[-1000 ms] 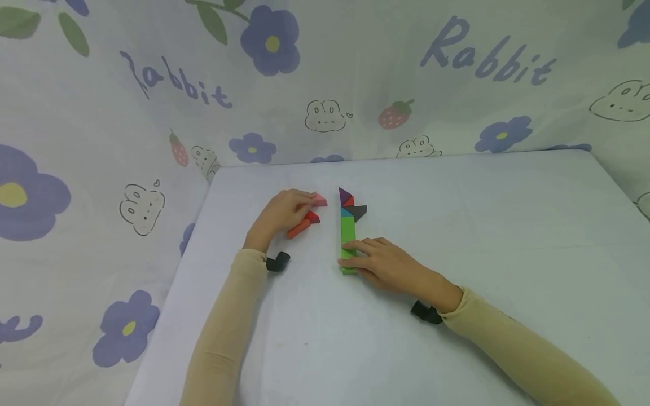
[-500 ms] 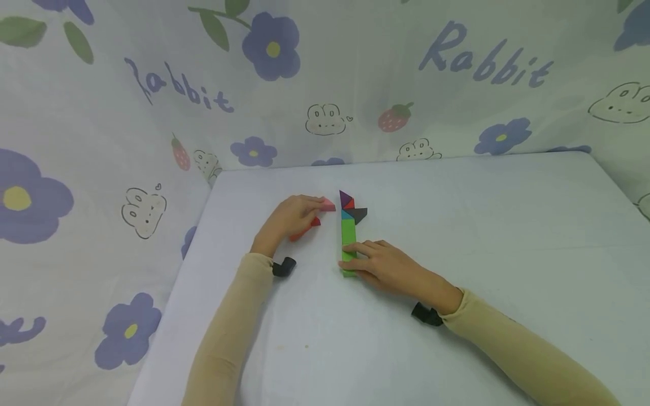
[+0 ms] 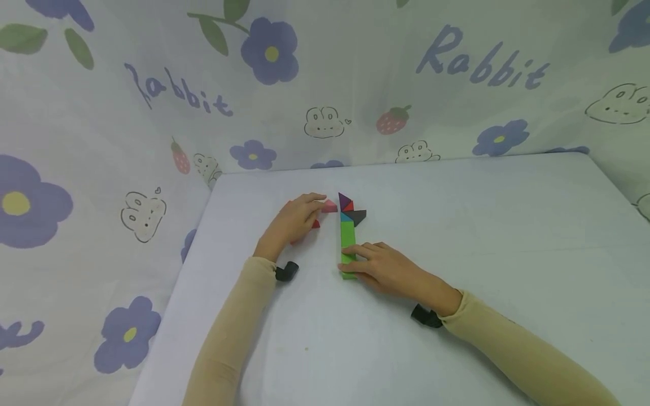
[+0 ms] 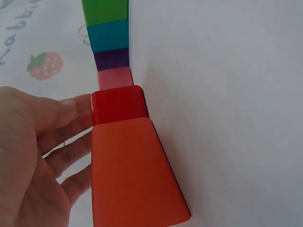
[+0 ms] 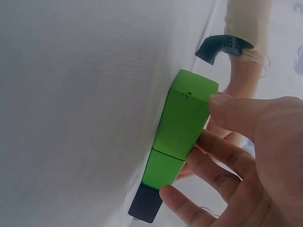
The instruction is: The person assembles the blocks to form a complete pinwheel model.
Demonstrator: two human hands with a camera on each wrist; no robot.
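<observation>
My left hand pinches a small pink triangular block left of the row of blocks. Under that hand lie a red block and an orange block, mostly covered in the head view. My right hand rests on the green blocks at the near end of the row, its fingers across the top and thumb against the side. Beyond the green, the row continues with a blue triangle, a dark grey block, a red triangle and a purple triangle.
A white-covered table carries the blocks. Behind it hangs a patterned cloth with flowers and rabbits, which also runs down the left side. Black wrist cameras sit under both wrists.
My left hand has slid the pink block rightward to just beside the row, now covering more of the orange and red blocks. My right hand has stayed on the green blocks.
</observation>
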